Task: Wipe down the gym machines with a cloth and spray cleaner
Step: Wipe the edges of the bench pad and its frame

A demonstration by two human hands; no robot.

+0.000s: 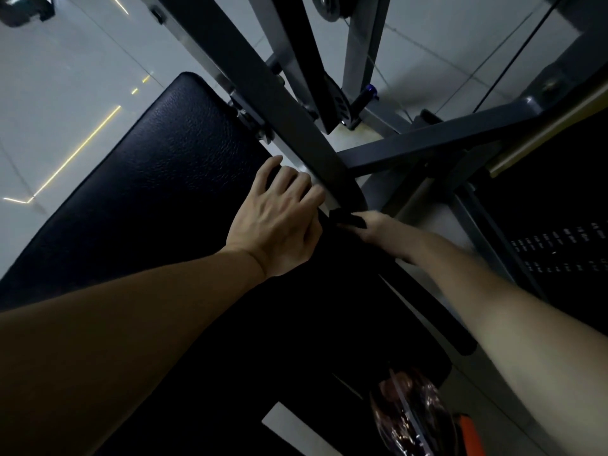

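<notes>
The right hand (373,227) pinches a small dark cloth (349,220), fingers closed on it. Most of the hand is hidden, so I cannot tell how firm the hold is. The cloth sits at the foot of the slanted frame bar (279,103), where that bar meets the near edge of the black pad (158,179). The left hand (279,218) lies on the pad just beside it, its fingers bent over the pad's edge next to the bar, apparently as a brace.

The step in hand seems to be wiping the joint between pad and frame. The next move likely calls for drawing the cloth up the bar or along the pad's rim, with the left hand lifted out of its path.

Room is tight here. A second bar (460,136) crosses to the right, and the weight stack (559,245) stands beyond it. The broad pad surface to the left lies open. A clear bottle (411,419), perhaps the cleaner, shows low in view, too dim to tell for sure.
</notes>
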